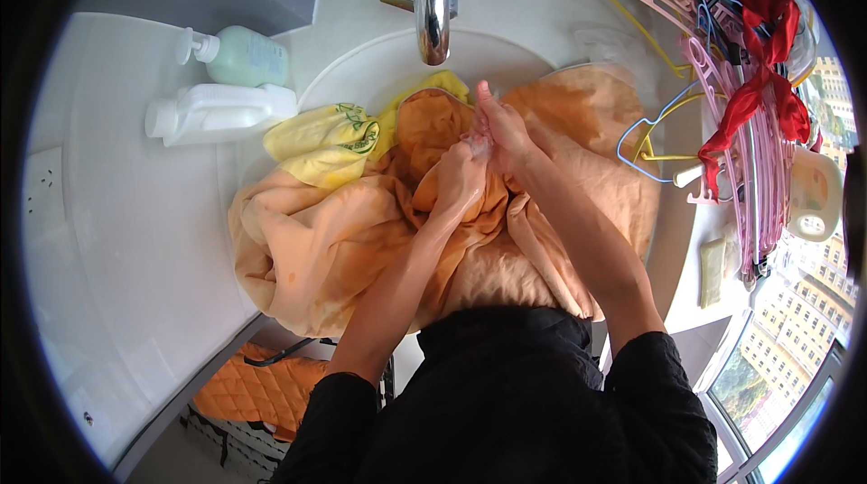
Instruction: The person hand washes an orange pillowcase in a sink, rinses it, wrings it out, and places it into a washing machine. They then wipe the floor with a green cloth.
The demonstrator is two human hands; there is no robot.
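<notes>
Below the chrome faucet [431, 6], a large peach-orange cloth [325, 226] lies bunched over a round white basin [379, 54], with darker wet patches in its middle. My left hand [462, 176] is curled into a fist above the wet folds. Against it presses my right hand [504, 125], thumb pointing up towards the faucet. Whitish suds show between the two hands; whether cloth is gripped inside them is hidden. To their left, a yellow cloth [325, 145] with green printing is bunched on the basin's rim.
A green pump bottle [247, 57] and a white jug [230, 111] lie on the left counter. At right hang many pink hangers [752, 166] with a red ribbon [765, 71], near a bar of soap [712, 273] and a detergent bottle [813, 193]. An orange quilted item [264, 386] sits below the counter.
</notes>
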